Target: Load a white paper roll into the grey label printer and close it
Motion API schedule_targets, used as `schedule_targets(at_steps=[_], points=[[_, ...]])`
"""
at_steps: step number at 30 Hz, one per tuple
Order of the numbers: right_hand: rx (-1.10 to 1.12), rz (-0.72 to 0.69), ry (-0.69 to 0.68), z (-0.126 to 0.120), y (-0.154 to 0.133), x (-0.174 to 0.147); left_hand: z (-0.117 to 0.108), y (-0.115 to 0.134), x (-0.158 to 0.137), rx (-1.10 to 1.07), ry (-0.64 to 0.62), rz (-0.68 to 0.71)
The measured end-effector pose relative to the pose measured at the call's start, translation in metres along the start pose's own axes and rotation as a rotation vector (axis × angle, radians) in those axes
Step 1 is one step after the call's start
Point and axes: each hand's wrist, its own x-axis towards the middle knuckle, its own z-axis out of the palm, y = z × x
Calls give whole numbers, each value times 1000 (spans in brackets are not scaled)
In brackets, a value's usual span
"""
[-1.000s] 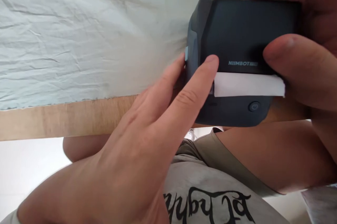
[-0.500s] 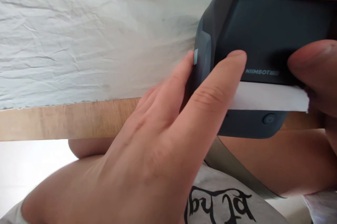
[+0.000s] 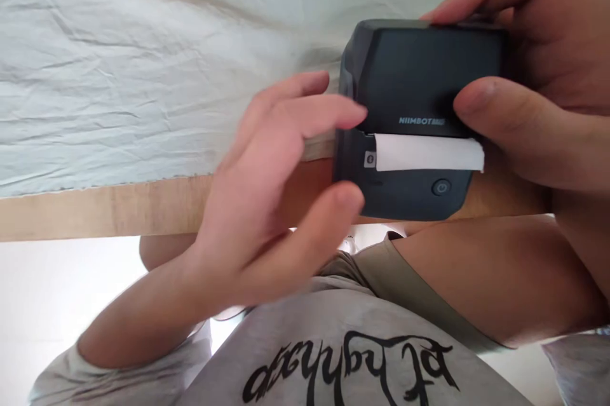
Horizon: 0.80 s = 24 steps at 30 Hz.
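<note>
A dark label printer [image 3: 433, 75] marked NIIMBOT is held over the table's front edge, its lid closed. From the slot below the lid sticks a strip of white label paper [image 3: 429, 153]. Below the strip shows a round power button [image 3: 441, 187]. My right hand [image 3: 543, 82] grips the printer from the right, thumb on the lid and fingers behind the far side. At the printer's left side is my left hand [image 3: 276, 164], fingers apart and curved, holding nothing. Its index fingertip overlaps the lid's left edge; whether it touches, I cannot tell.
A wrinkled pale cloth [image 3: 143, 88] covers the table. Along the front runs a bare wooden edge [image 3: 105, 208]. Just below that edge are my legs [image 3: 495, 266] and my grey printed shirt [image 3: 333, 330].
My left hand has come off the printer's lid and moved left, its fingers spreading. The printer, still in my right hand, has shifted left and looks smaller and farther from the camera.
</note>
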Motion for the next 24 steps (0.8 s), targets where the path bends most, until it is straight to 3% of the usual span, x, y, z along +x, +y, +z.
schedule_targets(at_steps=[4, 7, 14, 17, 18, 21, 24], points=[[15, -47, -13, 2, 9, 0, -1, -1, 3, 62, 163, 70], [28, -59, -23, 4, 7, -2, 1, 3, 2, 108, 230, 19], [-80, -30, 20, 0, -9, -11, 6, -8, 10, 81, 242, 46], [-63, -42, 84, 0, -7, -14, 5, -17, 10, 98, 279, 169], [-44, -43, 98, 1, -6, -14, 5, -18, 9, 101, 239, 257], [5, 66, 137, 3, -4, -14, 3, -16, 3, 190, 80, 108], [0, 135, 121, 2, -2, -13, 3, -13, -2, 248, -54, 65]])
